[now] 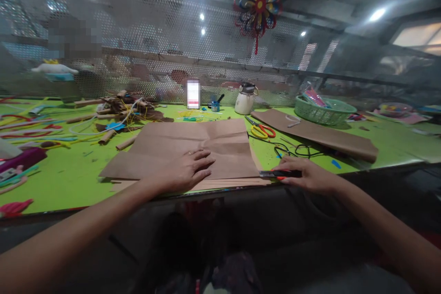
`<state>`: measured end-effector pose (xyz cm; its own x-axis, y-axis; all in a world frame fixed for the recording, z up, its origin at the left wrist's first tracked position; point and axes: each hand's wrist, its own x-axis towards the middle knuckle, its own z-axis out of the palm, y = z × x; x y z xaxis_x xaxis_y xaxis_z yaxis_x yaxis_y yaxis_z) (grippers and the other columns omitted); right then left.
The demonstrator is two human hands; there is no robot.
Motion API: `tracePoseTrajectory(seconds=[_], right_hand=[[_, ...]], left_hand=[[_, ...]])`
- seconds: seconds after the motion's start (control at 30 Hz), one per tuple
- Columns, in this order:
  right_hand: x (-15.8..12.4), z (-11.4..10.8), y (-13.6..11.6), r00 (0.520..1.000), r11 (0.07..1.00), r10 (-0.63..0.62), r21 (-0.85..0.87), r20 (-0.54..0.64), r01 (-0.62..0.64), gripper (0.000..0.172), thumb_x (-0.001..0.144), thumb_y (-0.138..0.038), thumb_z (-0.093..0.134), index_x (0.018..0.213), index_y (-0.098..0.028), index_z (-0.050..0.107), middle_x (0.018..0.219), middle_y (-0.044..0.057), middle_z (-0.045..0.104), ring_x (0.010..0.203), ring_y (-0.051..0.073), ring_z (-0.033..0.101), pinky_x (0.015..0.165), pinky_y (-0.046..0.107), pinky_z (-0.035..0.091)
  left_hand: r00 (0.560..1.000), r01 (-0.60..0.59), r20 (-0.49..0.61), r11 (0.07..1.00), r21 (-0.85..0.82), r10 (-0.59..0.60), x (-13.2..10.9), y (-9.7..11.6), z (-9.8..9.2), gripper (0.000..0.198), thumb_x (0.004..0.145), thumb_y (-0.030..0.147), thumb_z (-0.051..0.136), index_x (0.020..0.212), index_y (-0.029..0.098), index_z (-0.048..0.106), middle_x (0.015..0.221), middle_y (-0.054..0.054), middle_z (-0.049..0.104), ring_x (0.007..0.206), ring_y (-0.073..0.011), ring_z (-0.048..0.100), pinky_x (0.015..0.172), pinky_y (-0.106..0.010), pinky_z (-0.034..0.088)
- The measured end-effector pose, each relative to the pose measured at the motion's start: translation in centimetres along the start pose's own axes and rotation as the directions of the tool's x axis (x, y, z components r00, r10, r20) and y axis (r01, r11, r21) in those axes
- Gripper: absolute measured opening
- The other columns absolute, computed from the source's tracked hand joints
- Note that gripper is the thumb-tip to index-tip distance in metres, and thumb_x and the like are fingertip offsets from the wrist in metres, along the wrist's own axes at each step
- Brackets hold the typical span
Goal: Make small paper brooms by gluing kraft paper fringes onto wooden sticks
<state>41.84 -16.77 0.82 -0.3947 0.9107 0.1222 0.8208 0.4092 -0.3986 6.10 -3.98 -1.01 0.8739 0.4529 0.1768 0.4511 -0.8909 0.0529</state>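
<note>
A creased sheet of brown kraft paper (172,140) lies near the front edge of the green table, over more brown strips or sheets (237,182). My left hand (188,168) rests on it, fingers stretched out and palm down. At the sheet's lower right corner my right hand (303,173) is closed around a black and red utility knife (287,173). Its blade points left and reaches the paper's edge; whether it sits under the top sheet I cannot tell. Scissors with yellow and red handles (262,131) lie just past the paper's right side.
Behind the right hand are a black cord (303,150) and a folded brown sheet (317,135). A green basket (324,110), a white jar (244,100), a blue pot (215,106) and a lit phone (193,94) stand farther back. Paper rolls and twigs (120,110) pile up left.
</note>
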Motion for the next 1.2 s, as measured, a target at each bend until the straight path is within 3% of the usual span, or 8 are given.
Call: tracePoseTrajectory(seconds=[0.13, 0.37, 0.63, 0.83, 1.07, 1.2], right_hand=[[0.6, -0.1, 0.1, 0.998, 0.999, -0.048, 0.009, 0.051, 0.047, 0.034, 0.085, -0.041, 0.054, 0.109, -0.021, 0.066, 0.092, 0.009, 0.061, 0.085, 0.02, 0.056, 0.078, 0.033, 0.044], [-0.8, -0.4, 0.5, 0.999, 1.0, 0.009, -0.01, 0.037, -0.008, 0.034, 0.084, -0.041, 0.055, 0.111, -0.023, 0.066, 0.092, 0.008, 0.062, 0.085, 0.021, 0.057, 0.08, 0.034, 0.043], [0.7, -0.2, 0.1, 0.996, 0.998, -0.069, 0.015, 0.058, 0.068, 0.033, 0.083, -0.039, 0.057, 0.109, -0.02, 0.066, 0.09, 0.008, 0.061, 0.086, 0.02, 0.056, 0.079, 0.033, 0.042], [-0.9, -0.6, 0.0, 0.999, 1.0, 0.011, -0.007, 0.053, -0.011, 0.034, 0.085, -0.04, 0.054, 0.111, -0.021, 0.066, 0.093, 0.009, 0.059, 0.086, 0.021, 0.055, 0.079, 0.033, 0.042], [0.4, 0.0, -1.0, 0.998, 1.0, 0.001, 0.01, 0.057, -0.001, 0.034, 0.085, -0.039, 0.055, 0.111, -0.021, 0.066, 0.09, 0.008, 0.059, 0.083, 0.02, 0.055, 0.076, 0.033, 0.042], [-0.4, -0.2, -0.8, 0.998, 1.0, 0.004, 0.014, 0.06, -0.005, 0.035, 0.086, -0.042, 0.052, 0.111, -0.022, 0.066, 0.09, 0.008, 0.06, 0.083, 0.02, 0.055, 0.076, 0.032, 0.042]], left_hand=[[1.0, -0.015, 0.021, 1.0, 0.024, 0.015, 0.0, 0.3, -0.4, 0.046, 0.095, 0.044, 0.024, 0.135, 0.029, 0.04, 0.141, -0.002, 0.04, 0.132, -0.0214, 0.03, 0.108, -0.039, 0.022], [0.999, -0.04, 0.011, 0.999, 0.033, 0.04, 0.1, 0.4, -0.5, 0.045, 0.095, 0.043, 0.025, 0.132, 0.028, 0.045, 0.14, -0.003, 0.041, 0.131, -0.0212, 0.032, 0.108, -0.038, 0.022], [0.998, -0.053, 0.02, 0.998, 0.042, 0.052, 0.2, 0.6, -0.8, 0.045, 0.095, 0.042, 0.025, 0.133, 0.028, 0.044, 0.14, -0.004, 0.042, 0.131, -0.0213, 0.032, 0.108, -0.038, 0.023], [0.999, -0.041, 0.017, 0.998, 0.046, 0.04, 0.2, 0.4, -0.4, 0.045, 0.095, 0.043, 0.024, 0.133, 0.028, 0.045, 0.139, -0.003, 0.043, 0.131, -0.0206, 0.032, 0.109, -0.037, 0.022], [0.999, -0.035, -0.013, 0.998, 0.059, 0.036, 0.2, 0.1, 0.0, 0.046, 0.095, 0.044, 0.024, 0.132, 0.028, 0.046, 0.139, -0.004, 0.043, 0.131, -0.0212, 0.032, 0.109, -0.038, 0.022], [0.999, -0.05, -0.007, 0.998, 0.05, 0.05, 0.2, 0.0, 0.1, 0.046, 0.095, 0.044, 0.024, 0.132, 0.028, 0.046, 0.14, -0.004, 0.042, 0.131, -0.0211, 0.032, 0.109, -0.037, 0.022]])
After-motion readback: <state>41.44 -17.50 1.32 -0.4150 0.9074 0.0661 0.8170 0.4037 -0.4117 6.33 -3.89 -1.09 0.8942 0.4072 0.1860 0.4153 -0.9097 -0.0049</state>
